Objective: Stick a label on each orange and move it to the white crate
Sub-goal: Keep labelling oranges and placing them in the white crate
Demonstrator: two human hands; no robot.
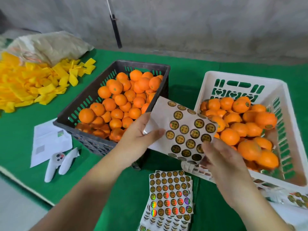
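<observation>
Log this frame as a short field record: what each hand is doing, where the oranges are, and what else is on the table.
left hand: holds the partly used white sheet of round gold stickers by its left edge
right hand: fingers at the sheet's lower right edge; whether they pinch a sticker cannot be told
black slotted plastic crate: filled with oranges
white slotted plastic crate: partly filled with oranges
stack of full sticker sheets: on the green table cover
yellow foam sleeves: piled far left

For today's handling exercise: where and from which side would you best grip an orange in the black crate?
Take a top orange in the black crate from above, fingers round its sides: the fruit is round, packed tight against others, and only its upper half is exposed.
</observation>
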